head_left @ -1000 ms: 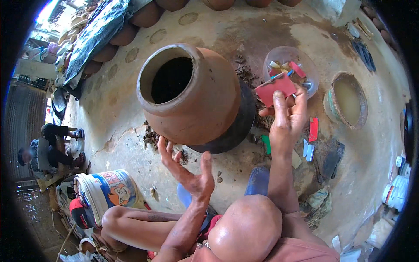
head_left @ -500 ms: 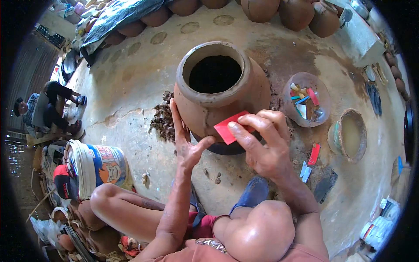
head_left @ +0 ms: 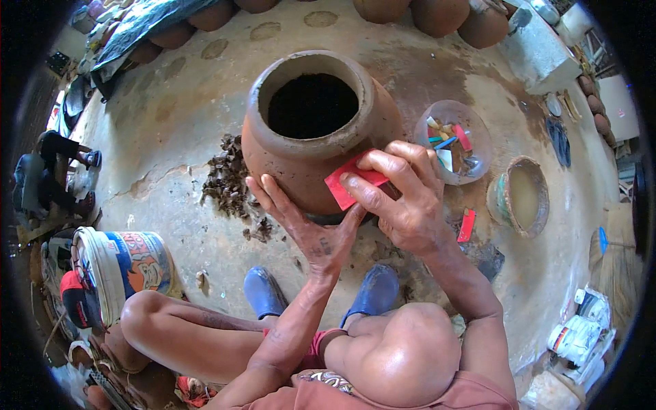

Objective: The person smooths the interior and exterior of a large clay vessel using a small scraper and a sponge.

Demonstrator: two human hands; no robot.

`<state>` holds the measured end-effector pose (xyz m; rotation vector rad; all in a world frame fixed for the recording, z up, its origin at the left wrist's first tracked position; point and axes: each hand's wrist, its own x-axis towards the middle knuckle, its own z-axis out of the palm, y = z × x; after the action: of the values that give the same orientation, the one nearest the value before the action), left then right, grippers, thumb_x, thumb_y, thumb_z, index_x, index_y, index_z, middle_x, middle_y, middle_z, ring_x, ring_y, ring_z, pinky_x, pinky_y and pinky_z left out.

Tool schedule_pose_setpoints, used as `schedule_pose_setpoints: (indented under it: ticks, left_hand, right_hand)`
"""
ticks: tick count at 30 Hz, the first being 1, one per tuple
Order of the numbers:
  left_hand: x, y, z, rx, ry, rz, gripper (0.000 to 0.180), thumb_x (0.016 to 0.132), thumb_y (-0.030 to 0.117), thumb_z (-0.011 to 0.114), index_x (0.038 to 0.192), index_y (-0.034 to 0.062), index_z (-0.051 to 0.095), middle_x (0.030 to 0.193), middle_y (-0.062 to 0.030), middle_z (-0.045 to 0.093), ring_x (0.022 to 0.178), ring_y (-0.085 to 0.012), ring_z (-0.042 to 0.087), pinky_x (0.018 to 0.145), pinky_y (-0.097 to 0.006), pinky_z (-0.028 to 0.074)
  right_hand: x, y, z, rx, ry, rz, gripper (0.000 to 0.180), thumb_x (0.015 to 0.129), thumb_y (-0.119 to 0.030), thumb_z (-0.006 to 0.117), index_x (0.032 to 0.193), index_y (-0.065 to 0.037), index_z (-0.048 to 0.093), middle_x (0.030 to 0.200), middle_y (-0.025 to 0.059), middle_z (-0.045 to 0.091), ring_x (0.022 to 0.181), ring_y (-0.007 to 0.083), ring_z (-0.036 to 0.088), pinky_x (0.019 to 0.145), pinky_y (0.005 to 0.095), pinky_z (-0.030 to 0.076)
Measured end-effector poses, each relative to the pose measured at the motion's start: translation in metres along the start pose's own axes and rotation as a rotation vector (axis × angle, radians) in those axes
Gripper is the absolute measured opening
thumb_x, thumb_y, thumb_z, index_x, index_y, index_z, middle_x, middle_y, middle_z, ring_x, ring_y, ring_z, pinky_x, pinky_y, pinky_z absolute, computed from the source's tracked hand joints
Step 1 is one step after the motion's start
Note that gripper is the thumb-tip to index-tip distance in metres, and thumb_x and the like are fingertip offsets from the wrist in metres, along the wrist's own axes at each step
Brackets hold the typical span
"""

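Observation:
A large round clay pot [head_left: 294, 160] with a thick rim and dark interior stands in front of me. My left hand [head_left: 311, 236] lies against its lower near side, fingers spread and thumb reaching right, holding nothing. A flat red scraper [head_left: 345, 186] is pinched between the thumb and fingers of my right hand [head_left: 406, 201]. The scraper lies against the near right wall of the pot, below the neck. Dark clay scraps [head_left: 229, 181] are heaped on the floor left of the pot.
Right of the pot stand a clear tub [head_left: 471, 171] of small coloured tools and a bucket of cloudy water [head_left: 502, 198]. A red strip [head_left: 467, 225] lies nearby. A white bucket [head_left: 102, 273] stands left. More pots [head_left: 437, 14] line the back; a person [head_left: 58, 171] sits far left.
My left hand has slid from the pot's left side to its lower front. My right hand still holds the scraper at the near right wall. The whole view has shifted.

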<state>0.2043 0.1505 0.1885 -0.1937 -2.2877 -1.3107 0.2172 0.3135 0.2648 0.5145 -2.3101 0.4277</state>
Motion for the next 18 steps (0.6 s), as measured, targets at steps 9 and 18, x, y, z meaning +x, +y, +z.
schedule_pose_setpoints:
  ticks: [9,18]
  left_hand:
    - [-0.003,-0.007,0.002,-0.027,0.002,0.076,0.149,0.064,0.051,0.101,0.173,0.0143,0.006,0.177,-0.0241,0.0,0.165,-0.0445,0.002,0.13,-0.062,0.015]
    - [-0.009,-0.021,0.005,0.054,-0.008,0.096,0.149,0.069,0.059,0.096,0.173,0.0106,0.001,0.177,-0.0258,-0.001,0.164,-0.0454,0.002,0.13,-0.061,0.013]
  right_hand:
    - [-0.05,-0.006,-0.011,-0.027,0.053,0.009,0.034,0.08,-0.015,0.076,0.114,-0.015,0.082,0.118,0.0043,0.071,0.106,0.0285,0.066,0.089,0.0447,0.05]
    - [-0.013,0.006,0.002,-0.01,0.061,-0.058,0.037,0.079,-0.025,0.072,0.116,-0.018,0.078,0.123,0.0002,0.069,0.114,0.0229,0.065,0.093,0.0431,0.048]
